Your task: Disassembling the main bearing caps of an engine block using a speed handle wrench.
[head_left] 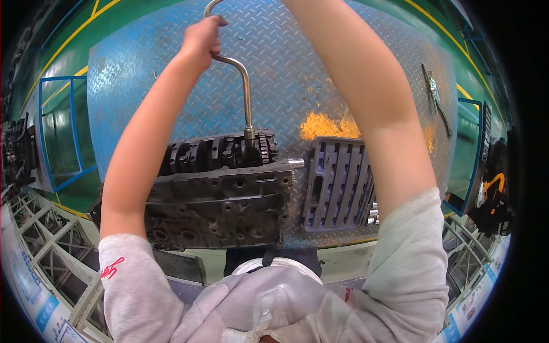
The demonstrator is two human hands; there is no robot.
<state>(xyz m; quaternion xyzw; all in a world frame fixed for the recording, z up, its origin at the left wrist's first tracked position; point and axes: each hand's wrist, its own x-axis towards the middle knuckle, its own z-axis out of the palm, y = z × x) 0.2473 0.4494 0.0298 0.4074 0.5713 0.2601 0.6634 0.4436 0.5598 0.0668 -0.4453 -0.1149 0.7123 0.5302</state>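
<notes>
My left hand is wrapped around the bent middle of a steel speed brace, a crank-shaped hand wrench. The brace rises past the top edge of the picture. At its lower end a socket sits down among the bearing caps of a dark engine block. The block lies with its caps and crankshaft side facing up, and a toothed gear shows beside the socket. My right forearm reaches up and out past the top edge, so my right hand is hidden from view.
Right of the block lies a grey plastic tool tray with slots; several shiny sockets sit by its edge. A long-handled tool rests at the far right of the blue tread-plate table. A yellow patch marks the plate.
</notes>
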